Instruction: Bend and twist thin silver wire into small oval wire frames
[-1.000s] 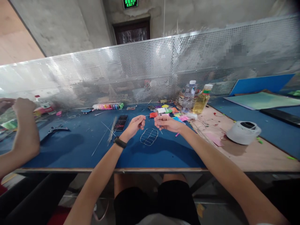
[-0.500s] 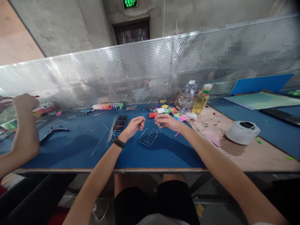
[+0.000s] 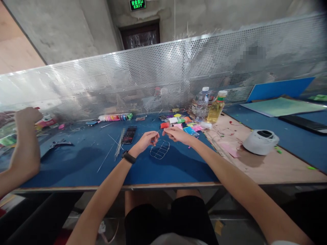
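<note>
My left hand (image 3: 146, 143), with a dark band on the wrist, pinches a thin wire (image 3: 160, 131) between its fingertips. Close beside it, the fingers of my right hand (image 3: 178, 134) are pinched at the wire's other side. The wire is so fine that its full length cannot be made out. Just below my hands, a wire grid (image 3: 160, 150) with a rounded, wavy outline lies on the blue tabletop (image 3: 153, 173). To the left of my left hand are a black phone (image 3: 129, 135) and several loose straight wires (image 3: 118, 148).
Colourful clay packets (image 3: 187, 130) lie beyond my hands, near a clear bottle (image 3: 202, 105) and a bottle of yellow liquid (image 3: 217, 108). A white rounded device (image 3: 260, 143) stands right. Another person's arm (image 3: 27, 146) rests at left, near pliers (image 3: 56, 145). A perforated metal screen (image 3: 97, 81) closes the back.
My right hand has moved left, closing the gap to my left hand, and its fingers have turned downward. The view has shifted slightly. The wire grid stays on the table.
</note>
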### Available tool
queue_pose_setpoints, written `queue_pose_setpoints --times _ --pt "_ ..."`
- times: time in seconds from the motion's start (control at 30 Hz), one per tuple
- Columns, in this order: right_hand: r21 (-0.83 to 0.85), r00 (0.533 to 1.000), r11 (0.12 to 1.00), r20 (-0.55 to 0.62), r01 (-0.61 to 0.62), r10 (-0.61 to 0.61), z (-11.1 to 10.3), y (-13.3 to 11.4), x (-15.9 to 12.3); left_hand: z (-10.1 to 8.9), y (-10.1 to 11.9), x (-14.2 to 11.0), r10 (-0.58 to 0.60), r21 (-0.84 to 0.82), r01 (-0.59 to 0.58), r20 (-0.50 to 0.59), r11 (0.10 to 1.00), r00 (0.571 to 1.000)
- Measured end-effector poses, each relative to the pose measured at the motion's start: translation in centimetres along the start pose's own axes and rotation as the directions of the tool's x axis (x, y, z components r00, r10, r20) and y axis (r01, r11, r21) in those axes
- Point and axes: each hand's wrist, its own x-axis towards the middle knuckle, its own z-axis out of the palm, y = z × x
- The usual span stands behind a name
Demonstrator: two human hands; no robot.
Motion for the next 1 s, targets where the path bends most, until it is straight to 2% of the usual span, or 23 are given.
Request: queue_pose_setpoints --times 0.13,0.37,0.57,0.77,1.0 --pt "-0.213 0.998 0.976 -0.037 0.046 -0.055 0.1 -0.1 0.0 0.1 -0.4 0.2 -0.015 0.031 0.017 -0.057 0.999 0.998" --pt "-0.468 0.974 0.871 -0.084 0.150 -0.212 0.6 -0.8 -0.3 0.7 -0.3 -0.1 -0.042 -0.141 0.045 0.028 0.989 0.999" --pt "-0.586 0.939 0.781 -0.094 0.216 -0.331 0.6 -1.1 -0.6 0.8 -0.4 -0.3 -0.081 -0.230 0.108 0.125 0.967 0.989" --pt "-0.641 0.914 0.723 -0.080 0.258 -0.398 0.4 -1.3 -1.0 0.8 -0.5 -0.4 -0.145 -0.324 0.180 0.131 0.929 0.981" --pt "-0.690 0.907 0.676 -0.069 0.258 -0.416 0.2 -1.7 -1.2 1.1 -1.3 -0.4 -0.171 -0.445 0.244 0.196 0.862 0.965"
